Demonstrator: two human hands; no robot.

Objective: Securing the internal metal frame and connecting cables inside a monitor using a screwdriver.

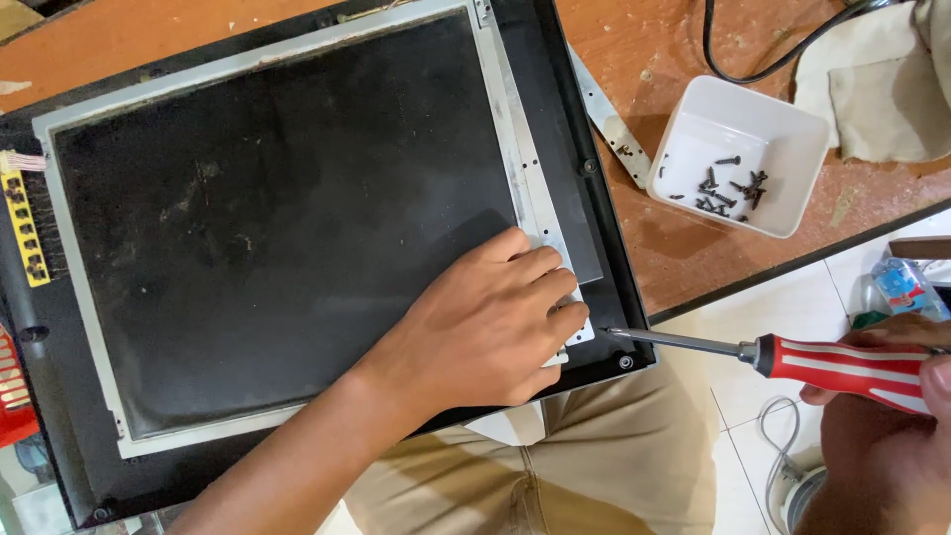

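1. Nearest me, my right hand [892, 436] is wrapped around the red-and-white handle of a screwdriver [773, 355]. Its tip sits at the lower right corner of the panel [287, 218], just beside my left fingertips.
2. My left hand [485, 327] lies flat, fingers together and extended, gripping nothing. It presses on the panel's grey metal frame [525, 168] near that same corner.
3. The panel lies face up in a black housing [594, 198] that overhangs the desk [693, 248] above my lap. A yellow connector strip [25, 228] shows at its left edge.
4. Further out, a white tub [792, 139] holds a small heap of black screws [728, 188], so I judge a good share of the unscrewing is done.
5. A loose metal strip [609, 119] lies between housing and tub, which suggests one bracket is already off.
6. What remains, as far as I can tell, is the corner under the tip; I cannot make out whether a screw sits there.
7. Farthest, a cloth [882, 89] and a black cable [753, 59] rest on the desk.
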